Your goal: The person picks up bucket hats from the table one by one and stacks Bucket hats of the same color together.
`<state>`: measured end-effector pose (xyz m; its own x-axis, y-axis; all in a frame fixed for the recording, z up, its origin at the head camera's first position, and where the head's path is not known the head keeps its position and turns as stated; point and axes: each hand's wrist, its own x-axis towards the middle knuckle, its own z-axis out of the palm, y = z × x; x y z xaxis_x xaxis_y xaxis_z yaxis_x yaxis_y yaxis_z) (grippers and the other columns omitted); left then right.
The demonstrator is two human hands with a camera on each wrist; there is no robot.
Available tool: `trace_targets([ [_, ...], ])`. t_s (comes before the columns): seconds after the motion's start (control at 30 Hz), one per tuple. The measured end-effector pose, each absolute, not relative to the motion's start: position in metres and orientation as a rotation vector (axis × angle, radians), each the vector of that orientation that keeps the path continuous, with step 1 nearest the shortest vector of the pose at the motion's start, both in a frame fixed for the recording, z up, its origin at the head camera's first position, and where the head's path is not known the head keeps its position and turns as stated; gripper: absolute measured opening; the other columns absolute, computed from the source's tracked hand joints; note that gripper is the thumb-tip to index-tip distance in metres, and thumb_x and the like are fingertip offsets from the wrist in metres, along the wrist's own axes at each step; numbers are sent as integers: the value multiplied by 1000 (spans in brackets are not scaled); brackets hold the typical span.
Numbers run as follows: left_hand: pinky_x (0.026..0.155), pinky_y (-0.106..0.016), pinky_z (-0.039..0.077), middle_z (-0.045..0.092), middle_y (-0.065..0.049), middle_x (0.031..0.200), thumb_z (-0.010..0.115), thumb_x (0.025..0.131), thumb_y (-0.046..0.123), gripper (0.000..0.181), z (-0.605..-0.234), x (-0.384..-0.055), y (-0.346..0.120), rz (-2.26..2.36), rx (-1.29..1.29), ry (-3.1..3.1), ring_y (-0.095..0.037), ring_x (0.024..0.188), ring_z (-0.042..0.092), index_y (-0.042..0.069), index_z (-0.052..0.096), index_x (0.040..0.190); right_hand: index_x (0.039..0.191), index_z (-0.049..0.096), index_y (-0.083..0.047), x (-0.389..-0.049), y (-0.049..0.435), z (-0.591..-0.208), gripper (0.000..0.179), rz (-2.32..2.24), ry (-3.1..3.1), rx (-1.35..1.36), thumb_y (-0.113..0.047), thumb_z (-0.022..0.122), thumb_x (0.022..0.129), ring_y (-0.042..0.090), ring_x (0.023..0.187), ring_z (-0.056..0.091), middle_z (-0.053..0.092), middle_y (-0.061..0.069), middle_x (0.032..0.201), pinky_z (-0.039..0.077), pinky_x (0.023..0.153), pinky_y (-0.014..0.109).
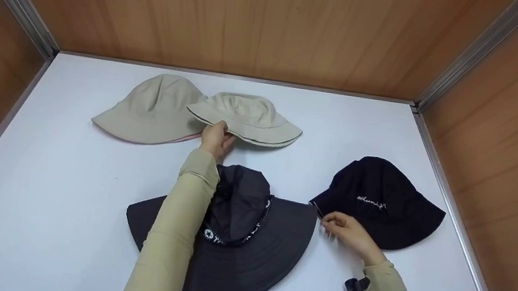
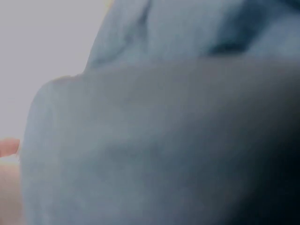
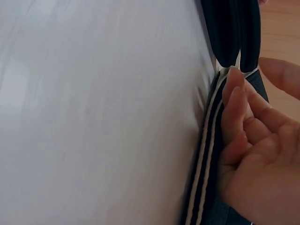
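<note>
My left hand (image 1: 216, 139) grips the near left brim edge of a small beige bucket hat (image 1: 248, 115), whose brim overlaps a larger beige bucket hat (image 1: 158, 109). Blurred bluish-grey fabric (image 2: 140, 140) fills most of the left wrist view, where a fingertip (image 2: 8, 147) shows at the left edge. At right, my right hand (image 1: 349, 234) pinches the left brim edge of a navy bucket hat (image 1: 381, 188) with white script. The right wrist view shows that brim's pale-striped edge (image 3: 204, 164) beside the curled fingers (image 3: 236, 108). A wide-brimmed black hat (image 1: 250, 266) lies beneath my left forearm.
The white tabletop (image 1: 49, 190) is bounded by a wooden panel at the back (image 1: 253, 23) and another at the right (image 1: 508, 144), with metal rails (image 1: 453, 236) along the edges. A small black device (image 1: 356, 287) is at my right wrist.
</note>
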<state>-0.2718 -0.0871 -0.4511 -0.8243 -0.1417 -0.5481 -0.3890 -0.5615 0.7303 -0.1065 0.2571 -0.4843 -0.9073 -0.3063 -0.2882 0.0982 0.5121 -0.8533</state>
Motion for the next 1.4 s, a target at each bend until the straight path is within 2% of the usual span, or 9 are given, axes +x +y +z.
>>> trace_targets([
  [0.2, 106, -36, 40, 46, -22, 134, 37, 90, -2, 46, -438, -273, -86, 2652, -739, 1313, -28, 122, 50, -5, 32, 136, 104, 59, 11, -114, 254, -477, 22, -1366, 2330, -156, -9, 54, 95, 14, 69, 52, 60, 15, 86, 38, 60, 22],
  [0.6, 103, -35, 40, 50, -8, 99, 33, 88, -7, 15, -411, -260, -80, 2819, -569, 1120, -16, 91, 53, 1, 44, 94, 108, 59, 9, -131, 253, -475, 28, -1573, 2261, -17, -16, 57, 95, 10, 76, 53, 59, -2, 82, 44, 70, 23],
  [0.77, 95, -31, 43, 54, -7, 99, 33, 89, -7, 20, -393, -249, -72, 2843, -426, 1114, -14, 89, 57, 2, 48, 97, 102, 62, -4, -143, 243, -464, 13, -1882, 2069, 67, -11, 52, 96, 8, 78, 54, 59, -5, 83, 47, 76, 22],
  [0.93, 86, -27, 45, 58, -5, 95, 33, 89, -6, 22, -376, -234, -63, 2850, -307, 1104, -13, 87, 59, 2, 50, 98, 103, 59, -14, -155, 228, -451, 18, -2231, 1651, 187, -12, 41, 101, 12, 83, 56, 59, 0, 90, 49, 79, 27],
  [1.07, 84, -25, 47, 61, -5, 94, 32, 88, -7, 24, -368, -217, -58, 2839, -236, 1088, -12, 87, 61, 1, 51, 100, 131, 39, -8, -165, 216, -446, 37, -2378, 1273, 294, -30, 34, 103, 20, 111, 51, 50, 11, 121, 50, 87, 32],
  [1.17, 83, -25, 48, 63, -3, 93, 31, 87, -7, 27, -365, -204, -55, 2816, -172, 1063, -11, 87, 62, 2, 51, 103, 149, 7, -7, -172, 210, -445, 65, -2417, 1066, 327, -43, 31, 100, 26, 139, 28, 22, 19, 149, 48, 92, 33],
  [1.23, 81, -24, 48, 65, -1, 91, 31, 86, -7, 28, -366, -196, -54, 2790, -119, 1058, -10, 85, 63, 5, 51, 101, 151, -6, -7, -175, 208, -445, 74, -2452, 965, 340, -46, 30, 99, 25, 144, 15, 9, 15, 156, 48, 94, 34],
  [1.3, 80, -24, 48, 66, 0, 87, 31, 85, -7, 28, -367, -189, -53, 2749, -58, 1069, -9, 81, 63, 6, 52, 98, 151, 1, -8, -177, 208, -445, 72, -2494, 895, 377, -46, 32, 98, 24, 141, 26, 19, 15, 154, 48, 93, 34],
  [1.4, 78, -25, 48, 67, 2, 82, 32, 83, -7, 27, -371, -179, -52, 2660, 9, 1126, -8, 76, 63, 8, 53, 92, 138, 29, -8, -176, 209, -445, 49, -2563, 871, 415, -38, 34, 101, 19, 117, 52, 49, 10, 130, 51, 87, 30],
])
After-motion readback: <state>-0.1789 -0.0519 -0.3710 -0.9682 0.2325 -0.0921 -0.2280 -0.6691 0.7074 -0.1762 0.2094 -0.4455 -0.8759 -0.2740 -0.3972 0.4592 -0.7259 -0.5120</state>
